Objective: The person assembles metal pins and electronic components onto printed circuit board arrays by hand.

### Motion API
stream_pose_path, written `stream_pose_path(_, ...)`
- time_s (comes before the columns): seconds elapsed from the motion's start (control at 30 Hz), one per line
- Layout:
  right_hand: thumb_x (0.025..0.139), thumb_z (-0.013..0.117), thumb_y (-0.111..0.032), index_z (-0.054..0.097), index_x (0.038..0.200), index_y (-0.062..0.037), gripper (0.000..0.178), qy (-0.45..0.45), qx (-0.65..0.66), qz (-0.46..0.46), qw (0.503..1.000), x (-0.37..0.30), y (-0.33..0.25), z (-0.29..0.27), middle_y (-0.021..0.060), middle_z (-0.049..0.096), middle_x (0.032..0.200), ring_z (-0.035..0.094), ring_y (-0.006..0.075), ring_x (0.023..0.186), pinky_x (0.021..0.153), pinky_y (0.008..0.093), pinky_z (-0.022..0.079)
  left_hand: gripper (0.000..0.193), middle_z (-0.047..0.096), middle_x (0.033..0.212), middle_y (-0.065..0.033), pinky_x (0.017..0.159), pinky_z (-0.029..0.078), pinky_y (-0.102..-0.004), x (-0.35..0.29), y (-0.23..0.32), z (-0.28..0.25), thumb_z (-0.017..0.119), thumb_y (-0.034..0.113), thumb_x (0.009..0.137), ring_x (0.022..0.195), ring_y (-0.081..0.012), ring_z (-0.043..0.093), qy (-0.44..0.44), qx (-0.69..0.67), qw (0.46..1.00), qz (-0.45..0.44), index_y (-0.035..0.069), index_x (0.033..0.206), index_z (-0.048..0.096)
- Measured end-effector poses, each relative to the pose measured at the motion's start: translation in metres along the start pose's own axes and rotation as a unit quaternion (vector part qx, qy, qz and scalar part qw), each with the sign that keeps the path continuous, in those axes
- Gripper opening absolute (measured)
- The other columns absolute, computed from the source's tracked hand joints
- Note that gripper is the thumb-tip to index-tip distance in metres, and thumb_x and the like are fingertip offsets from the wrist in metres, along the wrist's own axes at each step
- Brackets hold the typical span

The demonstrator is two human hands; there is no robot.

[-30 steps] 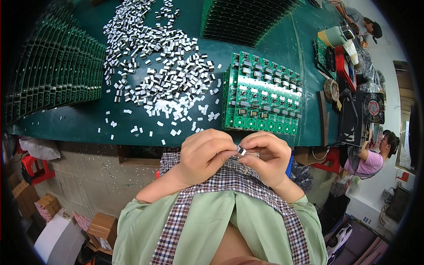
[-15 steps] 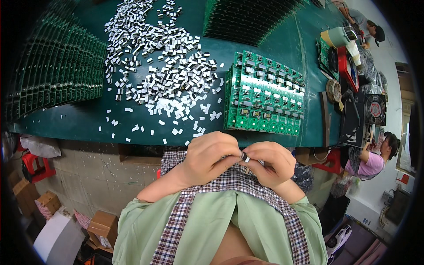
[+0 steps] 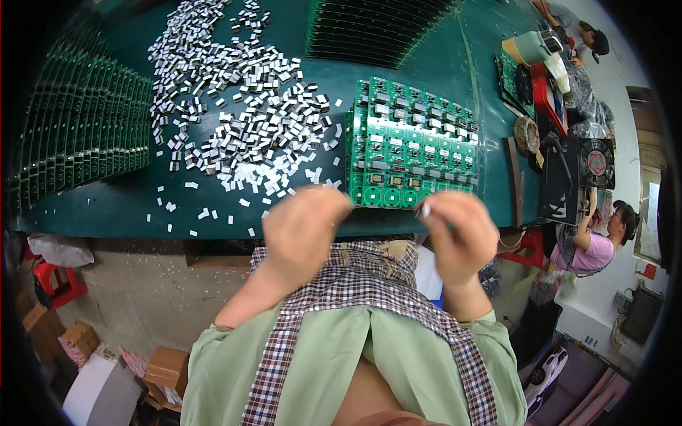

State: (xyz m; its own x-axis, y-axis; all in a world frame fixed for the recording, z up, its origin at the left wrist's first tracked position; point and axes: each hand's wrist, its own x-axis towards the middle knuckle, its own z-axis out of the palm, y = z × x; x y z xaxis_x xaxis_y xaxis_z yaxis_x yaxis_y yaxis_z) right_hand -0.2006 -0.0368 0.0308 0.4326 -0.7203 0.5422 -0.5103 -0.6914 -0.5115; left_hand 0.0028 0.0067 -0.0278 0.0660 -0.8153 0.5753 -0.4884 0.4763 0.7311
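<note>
My right hand [image 3: 463, 234] is raised just before the near edge of the circuit board stack, its thumb and fingers pinched on a small display module [image 3: 424, 211] of which a whitish end shows. Over the table's front edge is my left hand [image 3: 305, 231], smeared by motion, so its fingers cannot be made out. Green circuit boards [image 3: 415, 145] lie stacked in front of my hands, populated with rows of small parts. Two or three digit displays [image 3: 396, 181] sit along the top board's near left. A large heap of loose black-and-white modules [image 3: 266, 135] spreads to the left.
Small white slips [image 3: 204, 213] are strewn near the edge of the green table [image 3: 106, 216]. Racked boards stand far left [image 3: 85, 128] and at the back [image 3: 376, 28]. A fan [image 3: 597, 163], a tape roll [image 3: 526, 135] and a red tray [image 3: 548, 99] are at right. Two people work farther right.
My hands have parted from their shared hold on the small module. The left went up and left; the right moved up and right with the module. The whole view has shifted slightly.
</note>
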Motion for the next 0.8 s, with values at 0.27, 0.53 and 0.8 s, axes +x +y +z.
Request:
stream_pose_path(0.27, 0.067, 0.072, 0.004, 0.066, 0.086, -0.0008, 0.021, -0.069, -0.141, 0.012, 0.988, 0.013, 0.014, -0.016, 0.0097, 0.063, 0.083, 0.064, 0.0238, 0.071, 0.059, 0.0303, 0.051, 0.028, 0.058, 0.095, -0.0119, 0.079, 0.045, -0.0375, 0.006, -0.041, 0.008, 0.061, 0.005, 0.082, 0.091, -0.0290, 0.055, -0.072, 0.310, 0.936, -0.148, 0.002, 0.109, 0.057)
stream_pose_path(0.53, 0.065, 0.073, 0.004, 0.066, 0.086, -0.0019, 0.022, -0.071, -0.175, -0.013, 0.982, 0.014, 0.015, -0.013, 0.0076, 0.062, 0.082, 0.063, 0.0220, 0.067, 0.057, 0.0295, 0.050, 0.024, 0.060, 0.095, -0.0107, 0.077, 0.046, -0.0357, 0.003, -0.042, 0.006, 0.062, 0.001, 0.079, 0.088, -0.0281, 0.058, -0.029, 0.261, 0.953, -0.148, 0.004, 0.102, 0.061)
stream_pose_path(0.8, 0.065, 0.072, 0.003, 0.065, 0.086, -0.0026, 0.022, -0.090, -0.162, -0.024, 0.982, 0.017, 0.017, -0.017, 0.0070, 0.061, 0.079, 0.062, 0.0205, 0.064, 0.052, 0.0286, 0.049, 0.024, 0.062, 0.100, -0.0088, 0.077, 0.049, -0.0278, 0.004, -0.035, -0.005, 0.063, -0.008, 0.078, 0.085, -0.0162, 0.061, 0.027, -0.006, 0.976, -0.218, 0.000, 0.101, 0.064)
